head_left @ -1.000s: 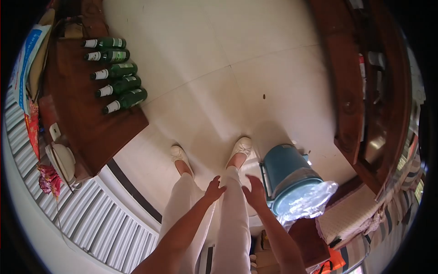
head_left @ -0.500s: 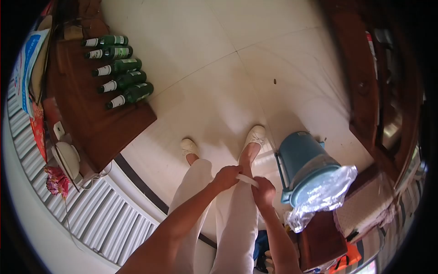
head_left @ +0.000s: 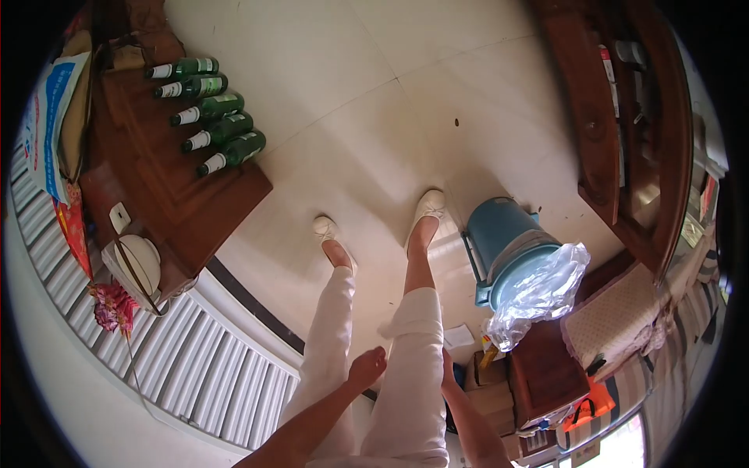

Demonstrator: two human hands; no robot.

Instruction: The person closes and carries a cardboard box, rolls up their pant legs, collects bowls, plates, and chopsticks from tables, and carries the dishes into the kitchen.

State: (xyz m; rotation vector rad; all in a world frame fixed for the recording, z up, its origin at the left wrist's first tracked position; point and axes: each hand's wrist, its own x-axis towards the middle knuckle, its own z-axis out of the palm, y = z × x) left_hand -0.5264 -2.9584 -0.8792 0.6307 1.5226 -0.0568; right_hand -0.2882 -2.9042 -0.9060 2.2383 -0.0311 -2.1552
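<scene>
I stand in white trousers and pale flat shoes. The trouser leg on my right is rolled up, its folded cuff sitting around the knee with the shin bare below. My left hand is between the two legs, just left of the rolled trouser leg, its fingers curled in with nothing seen in them. On the outer side of that leg is my right hand; the leg hides most of its fingers. The trouser leg on my left hangs down to the lower shin.
A blue bin with a clear plastic liner stands on the right. Several green bottles lie on a brown wooden table at left. Along the right is a wooden cabinet. White radiator slats run along the lower left.
Both hands have let go of the trouser cuff and drawn back toward me, one on each side of the leg. The cuff now sits around the knee. The view has shifted slightly.
</scene>
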